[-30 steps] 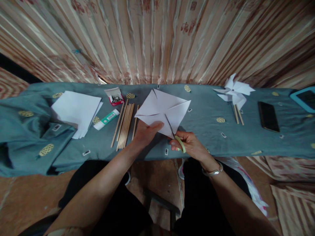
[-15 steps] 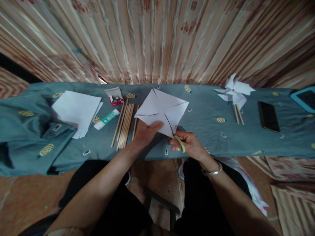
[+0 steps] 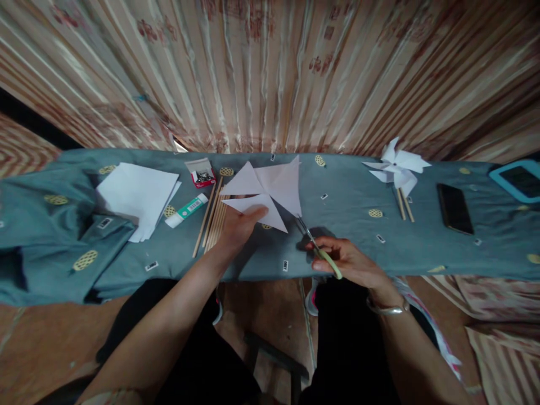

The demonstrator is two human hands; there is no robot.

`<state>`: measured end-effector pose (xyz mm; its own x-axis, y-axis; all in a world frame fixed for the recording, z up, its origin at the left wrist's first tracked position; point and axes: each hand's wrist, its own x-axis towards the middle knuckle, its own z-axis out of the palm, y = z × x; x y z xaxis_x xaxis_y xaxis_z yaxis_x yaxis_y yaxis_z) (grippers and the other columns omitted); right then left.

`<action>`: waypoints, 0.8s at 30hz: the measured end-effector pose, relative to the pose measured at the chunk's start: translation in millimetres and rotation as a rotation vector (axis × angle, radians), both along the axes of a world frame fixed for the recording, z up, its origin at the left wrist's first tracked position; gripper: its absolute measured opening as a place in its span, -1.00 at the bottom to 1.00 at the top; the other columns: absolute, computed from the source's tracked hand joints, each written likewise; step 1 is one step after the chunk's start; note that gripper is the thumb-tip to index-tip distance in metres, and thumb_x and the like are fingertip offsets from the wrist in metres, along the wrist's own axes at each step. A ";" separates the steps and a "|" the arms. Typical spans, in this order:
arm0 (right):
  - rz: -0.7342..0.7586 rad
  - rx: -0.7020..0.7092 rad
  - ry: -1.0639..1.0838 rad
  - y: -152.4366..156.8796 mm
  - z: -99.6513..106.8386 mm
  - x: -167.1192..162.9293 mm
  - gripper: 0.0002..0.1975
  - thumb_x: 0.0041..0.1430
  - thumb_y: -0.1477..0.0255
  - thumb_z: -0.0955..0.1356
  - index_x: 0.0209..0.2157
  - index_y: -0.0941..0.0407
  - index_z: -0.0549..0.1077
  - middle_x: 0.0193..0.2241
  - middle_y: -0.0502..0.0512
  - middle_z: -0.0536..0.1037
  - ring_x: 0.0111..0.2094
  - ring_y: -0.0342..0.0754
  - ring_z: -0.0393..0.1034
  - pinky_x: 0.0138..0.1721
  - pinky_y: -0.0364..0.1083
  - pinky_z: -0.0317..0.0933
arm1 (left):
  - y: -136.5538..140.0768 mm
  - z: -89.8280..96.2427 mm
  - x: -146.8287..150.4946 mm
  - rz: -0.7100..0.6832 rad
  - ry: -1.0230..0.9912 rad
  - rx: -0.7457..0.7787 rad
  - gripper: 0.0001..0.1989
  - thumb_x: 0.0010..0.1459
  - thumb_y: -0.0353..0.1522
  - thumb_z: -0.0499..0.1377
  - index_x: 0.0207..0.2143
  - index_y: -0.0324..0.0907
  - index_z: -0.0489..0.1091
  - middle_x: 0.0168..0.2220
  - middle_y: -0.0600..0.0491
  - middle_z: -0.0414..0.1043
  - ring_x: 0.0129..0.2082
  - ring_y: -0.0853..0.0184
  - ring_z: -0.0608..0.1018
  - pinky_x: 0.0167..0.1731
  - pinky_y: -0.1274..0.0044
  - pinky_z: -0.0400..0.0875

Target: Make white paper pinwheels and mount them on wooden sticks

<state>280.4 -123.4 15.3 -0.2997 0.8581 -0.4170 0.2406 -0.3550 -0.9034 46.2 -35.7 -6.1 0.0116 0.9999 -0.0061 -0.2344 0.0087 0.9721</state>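
Note:
My left hand [image 3: 242, 225] pinches a white paper square [image 3: 280, 183], thumb on top and the other fingers hidden beneath it. Slits run from the paper's corners toward its middle, and the pieces between them stand apart like blades. In my right hand [image 3: 343, 259] is a pair of scissors [image 3: 324, 260] with pale green handles. Their blades point up and left, with the tips close to the paper's lower right corner. Wooden sticks [image 3: 210, 216] lie just left of the paper, some partly covered by it and my left hand.
A stack of white paper [image 3: 137, 194], a glue stick [image 3: 186, 211] and a small red box of metal pieces [image 3: 201, 173] lie to the left. On the right are a paper pinwheel [image 3: 396, 164] with two sticks, a black phone [image 3: 454, 208] and a blue-framed device [image 3: 518, 180].
The scissors have come out of the paper, moving right and down with my right hand. The lower slit has opened between the pieces. My left hand has shifted slightly left with the paper.

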 end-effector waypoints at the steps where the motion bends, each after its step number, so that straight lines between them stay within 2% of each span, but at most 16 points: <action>1: -0.010 0.021 -0.056 -2.8 -0.1 8.3 -0.49 -0.12 0.12 0.55 -0.19 0.13 0.50 -0.56 -0.09 0.45 -0.57 -0.19 0.27 -0.53 -0.18 0.15 | 0.6 0.4 -1.2 0.008 -0.007 0.004 -0.68 -0.16 -0.35 0.37 -0.27 -0.12 0.47 -0.19 0.01 0.58 -0.13 0.13 0.59 -0.01 0.23 0.46; 3: -0.061 0.083 -0.245 -7.0 -0.9 23.8 -0.48 -0.09 0.06 0.52 -0.19 0.13 0.51 -0.54 -0.04 0.49 -0.55 -0.14 0.32 -0.52 -0.15 0.18 | 0.6 0.2 -1.6 0.013 -0.021 0.013 -0.64 -0.16 -0.34 0.37 -0.23 -0.12 0.47 -0.18 0.01 0.58 -0.11 0.14 0.58 0.04 0.23 0.43; 6: -0.189 0.239 -0.679 -8.4 -3.1 40.0 -0.46 -0.04 0.02 0.48 -0.14 0.13 0.52 -0.46 0.08 0.58 -0.48 0.00 0.45 -0.46 -0.07 0.24 | -2.4 -3.6 2.9 -0.020 -0.022 -0.022 -0.58 -0.18 -0.32 0.39 -0.18 -0.14 0.48 -0.15 -0.03 0.59 -0.08 0.11 0.57 0.05 0.21 0.41; 9: -0.263 0.389 -1.054 -5.0 -6.6 46.3 -0.47 0.12 0.09 0.39 0.01 0.16 0.47 -0.35 0.22 0.63 -0.38 0.13 0.52 -0.37 -0.01 0.28 | -6.9 -12.5 12.5 -0.072 -0.011 -0.063 -0.53 -0.20 -0.31 0.40 -0.16 -0.18 0.48 -0.12 -0.08 0.58 -0.07 0.07 0.57 0.05 0.17 0.40; 12: -0.240 0.451 -1.283 -0.1 -10.3 47.2 -0.49 0.23 0.22 0.33 0.10 0.25 0.39 -0.31 0.31 0.63 -0.33 0.17 0.54 -0.33 -0.01 0.29 | -10.1 -23.0 24.0 -0.116 0.011 -0.098 -0.48 -0.26 -0.31 0.41 -0.16 -0.22 0.48 -0.15 -0.10 0.58 -0.09 0.05 0.57 0.06 0.15 0.38; 16: -0.212 0.453 -1.430 5.1 -13.6 48.1 -0.51 0.26 0.33 0.31 0.14 0.32 0.33 -0.30 0.36 0.63 -0.30 0.18 0.55 -0.31 -0.02 0.28 | -10.7 -30.2 33.9 -0.189 0.090 -0.065 -0.48 -0.27 -0.31 0.41 -0.17 -0.21 0.47 -0.23 -0.07 0.60 -0.08 0.03 0.58 0.04 0.14 0.40; 18: -0.205 0.479 -1.449 6.3 -15.2 49.5 -0.49 0.28 0.33 0.30 0.17 0.33 0.30 -0.30 0.36 0.63 -0.29 0.17 0.54 -0.29 -0.02 0.29 | -10.0 -30.4 34.7 -0.235 0.127 -0.025 -0.52 -0.25 -0.30 0.41 -0.19 -0.19 0.47 -0.25 -0.06 0.60 -0.09 0.03 0.58 0.02 0.15 0.41; 21: -0.194 0.523 -1.440 6.6 -18.0 52.3 -0.50 0.28 0.36 0.29 0.19 0.30 0.30 -0.29 0.34 0.64 -0.28 0.16 0.54 -0.27 -0.01 0.31 | -9.2 -29.3 30.2 -0.332 0.157 -0.049 -0.54 -0.22 -0.27 0.40 -0.20 -0.22 0.46 -0.21 -0.09 0.59 -0.13 0.05 0.59 -0.04 0.20 0.46; 24: -0.212 0.568 -1.430 6.0 -20.1 55.8 -0.59 0.27 0.40 0.29 0.11 0.26 0.41 -0.27 0.34 0.65 -0.28 0.18 0.54 -0.26 0.01 0.33 | -7.8 -28.1 17.5 -0.334 0.200 -0.062 -0.33 -0.17 -0.26 0.39 0.03 -0.26 0.36 -0.06 -0.16 0.53 -0.09 0.07 0.58 -0.04 0.23 0.47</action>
